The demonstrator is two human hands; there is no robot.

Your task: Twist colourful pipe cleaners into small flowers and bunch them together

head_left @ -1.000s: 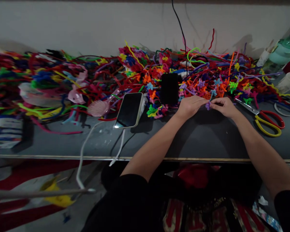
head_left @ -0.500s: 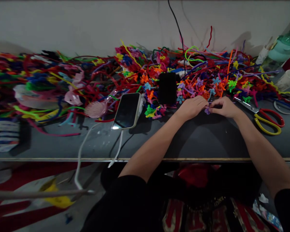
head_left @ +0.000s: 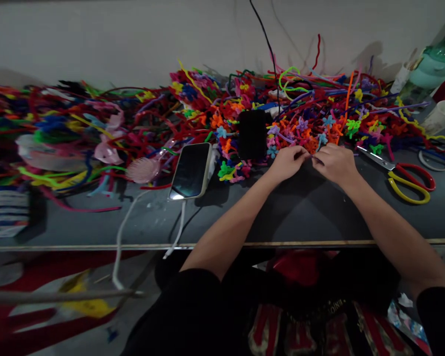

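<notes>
My left hand (head_left: 289,161) and my right hand (head_left: 335,162) meet just above the near edge of the pipe-cleaner heap, fingertips close together and bent in a pinch. Between them is the small purple pipe-cleaner flower that showed a moment ago; the fingers now hide nearly all of it. Right behind the hands lie pipe-cleaner flowers (head_left: 328,121) in blue, orange and purple. A black phone-like slab (head_left: 252,134) rests left of my left hand. Scissors (head_left: 408,183) with one red and one yellow handle lie open to the right of my right hand.
Loose pipe cleaners (head_left: 144,118) are heaped along the wall. A phone (head_left: 191,170) leans beside a pink hairbrush (head_left: 144,169), with a white cable (head_left: 118,247) hanging over the table edge. A paper cup (head_left: 443,118) stands at far right, and a black cord (head_left: 265,34) hangs down.
My right hand has turned over so its back faces up, and its fingers have curled in. The purple flower, visible before, is now mostly covered. The view has shifted slightly.
</notes>
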